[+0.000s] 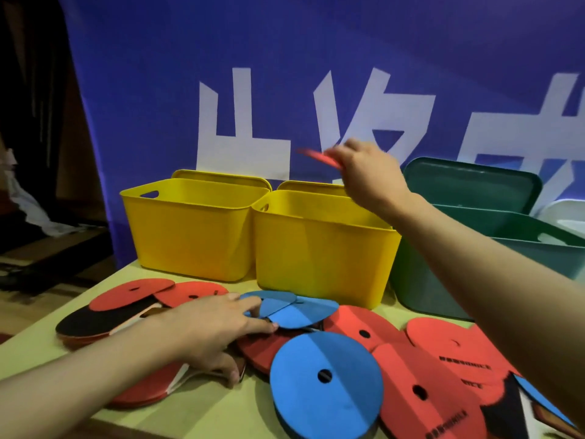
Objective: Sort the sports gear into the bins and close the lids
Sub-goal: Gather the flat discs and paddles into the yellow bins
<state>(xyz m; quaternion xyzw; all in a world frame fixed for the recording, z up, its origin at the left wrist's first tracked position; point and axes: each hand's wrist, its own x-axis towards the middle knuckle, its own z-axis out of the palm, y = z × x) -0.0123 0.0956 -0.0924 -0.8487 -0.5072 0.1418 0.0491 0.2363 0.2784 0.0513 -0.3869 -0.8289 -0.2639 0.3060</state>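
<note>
**Sorting barely begun, lids all off**

Working left to right, most of the job looks still ahead. At the left of the pale green tabletop (202, 416) lies a table-tennis paddle with a black rubber face (84, 321), partly covered by flat red foam discs with a centre hole (133, 294). The left hand (215, 324) lies low over the pile, palm down, fingers stretched toward a folded blue foam disc (285, 307); its fingertips touch the disc's edge, but whether they pinch it I cannot tell.

Behind stand two open yellow plastic bins, the left-hand one (186, 236) and the middle one (319, 248), touching side by side, each with its yellow lid (221, 177) propped behind it (their insides are hidden from this angle, so what they hold is unknown).

In the foreground a large blue foam disc (326, 384) overlaps a heap of red ones (443, 369), with another paddle poking out at the lower right.

The right hand (370, 172) is raised above the middle yellow bin's far rim, arm reaching across, fingers pinching a thin red foam disc (319, 158), blurred and seen edge-on; I judge it about to go in. At the far right a dark green plastic bin (443, 280) stands open, its green lid (471, 185) leaning behind.

Left to do: nearly all discs, the paddles, every lid.
</note>
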